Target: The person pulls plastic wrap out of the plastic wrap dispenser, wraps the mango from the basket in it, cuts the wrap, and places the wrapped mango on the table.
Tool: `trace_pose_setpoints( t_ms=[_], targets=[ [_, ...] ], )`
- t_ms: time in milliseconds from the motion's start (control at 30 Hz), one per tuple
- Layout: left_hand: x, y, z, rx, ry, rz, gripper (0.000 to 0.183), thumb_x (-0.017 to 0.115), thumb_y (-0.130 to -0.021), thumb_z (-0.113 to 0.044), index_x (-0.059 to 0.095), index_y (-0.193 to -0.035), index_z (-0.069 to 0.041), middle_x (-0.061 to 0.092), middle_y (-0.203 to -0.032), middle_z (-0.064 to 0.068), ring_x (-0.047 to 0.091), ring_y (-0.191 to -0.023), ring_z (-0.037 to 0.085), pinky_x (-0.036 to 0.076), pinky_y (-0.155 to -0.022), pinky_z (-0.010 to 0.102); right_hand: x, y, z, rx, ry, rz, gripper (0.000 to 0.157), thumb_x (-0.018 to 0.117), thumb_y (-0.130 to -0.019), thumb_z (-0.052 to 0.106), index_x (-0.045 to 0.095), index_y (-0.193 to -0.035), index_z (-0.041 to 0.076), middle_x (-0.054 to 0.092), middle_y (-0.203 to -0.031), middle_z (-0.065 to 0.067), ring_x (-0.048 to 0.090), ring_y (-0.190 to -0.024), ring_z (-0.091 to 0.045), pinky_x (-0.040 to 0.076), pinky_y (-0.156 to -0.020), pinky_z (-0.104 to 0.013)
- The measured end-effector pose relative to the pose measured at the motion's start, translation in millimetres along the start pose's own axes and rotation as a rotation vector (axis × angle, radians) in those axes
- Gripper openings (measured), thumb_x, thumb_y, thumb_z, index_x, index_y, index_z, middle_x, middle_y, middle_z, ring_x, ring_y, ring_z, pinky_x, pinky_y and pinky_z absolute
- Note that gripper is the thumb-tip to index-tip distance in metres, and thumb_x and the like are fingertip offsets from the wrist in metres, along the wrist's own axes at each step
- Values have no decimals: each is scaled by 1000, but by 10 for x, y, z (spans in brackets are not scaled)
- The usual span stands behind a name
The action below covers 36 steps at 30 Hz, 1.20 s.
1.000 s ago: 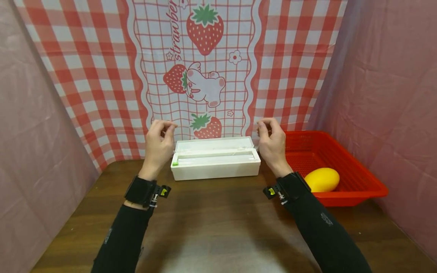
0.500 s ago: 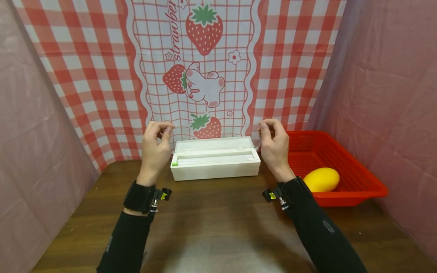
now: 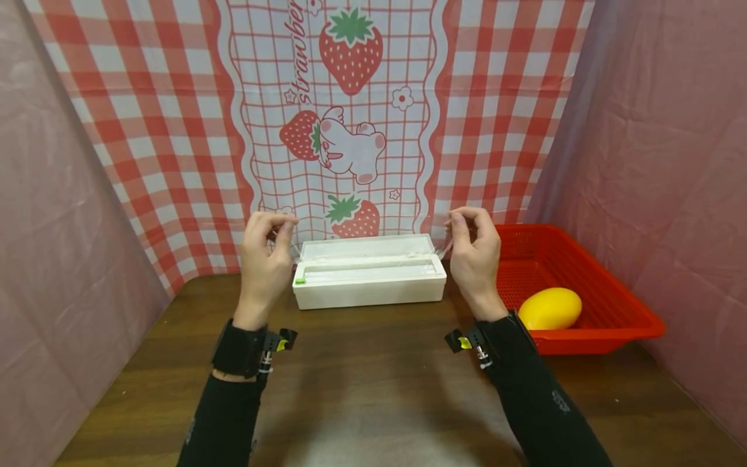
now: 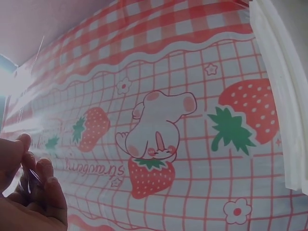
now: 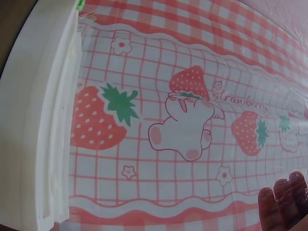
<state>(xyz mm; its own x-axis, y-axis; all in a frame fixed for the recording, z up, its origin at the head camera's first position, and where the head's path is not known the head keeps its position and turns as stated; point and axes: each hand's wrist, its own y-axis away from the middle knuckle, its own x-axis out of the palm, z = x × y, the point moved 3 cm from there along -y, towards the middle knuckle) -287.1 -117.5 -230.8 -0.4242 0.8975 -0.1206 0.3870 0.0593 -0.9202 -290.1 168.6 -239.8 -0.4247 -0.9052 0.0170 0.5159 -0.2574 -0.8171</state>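
A white cling film dispenser box (image 3: 369, 295) stands on the table with its lid (image 3: 364, 245) raised at the back. From it a sheet of clear cling film (image 3: 445, 249) stretches up between both hands, hard to see against the cloth. My left hand (image 3: 264, 259) pinches one corner of the film above the box's left end; the left wrist view shows crumpled film between the fingertips (image 4: 25, 139). My right hand (image 3: 477, 263) pinches the other corner above the right end. In the right wrist view, film lies over the fingers (image 5: 284, 197). A green slider (image 3: 300, 281) sits at the box's left.
At the right is a red plastic basket (image 3: 613, 332) with a yellow mango-shaped fruit (image 3: 550, 308) in it. A strawberry-print cloth (image 3: 350, 136) hangs behind the box, and pink curtains (image 3: 665, 194) hang at both sides. The wooden table (image 3: 362, 389) extends toward me.
Both hands have come slightly back toward me and a little farther apart, drawing the cling film with them. The box and the basket stay where they were.
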Motion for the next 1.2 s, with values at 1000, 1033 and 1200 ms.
trace_pose_setpoints(
  t_ms=[1000,1033,1200],
  targets=[
    [-90,72,-204,9,19,-34,11,52,-90,13,63,-92,11,52,-88,21,45,-79,16,35,-72,22,-95,82,145,-33,-96,-15,16,52,-95,-1,54,-101,-16,56,-92,-28,54,-79,-28,48,-70,-22],
    [-97,70,-210,13,19,-27,11,52,-90,13,63,-92,11,52,-88,21,45,-79,16,35,-72,22,-103,82,154,-36,-95,-10,16,52,-95,-2,54,-101,-17,56,-92,-29,55,-79,-27,48,-70,-20],
    [-144,54,-268,38,22,6,10,53,-89,14,62,-91,12,52,-87,23,44,-77,17,36,-71,23,-143,72,177,-65,-92,23,13,52,-93,-6,54,-99,-18,57,-89,-27,55,-77,-17,47,-69,-19]
  ],
)
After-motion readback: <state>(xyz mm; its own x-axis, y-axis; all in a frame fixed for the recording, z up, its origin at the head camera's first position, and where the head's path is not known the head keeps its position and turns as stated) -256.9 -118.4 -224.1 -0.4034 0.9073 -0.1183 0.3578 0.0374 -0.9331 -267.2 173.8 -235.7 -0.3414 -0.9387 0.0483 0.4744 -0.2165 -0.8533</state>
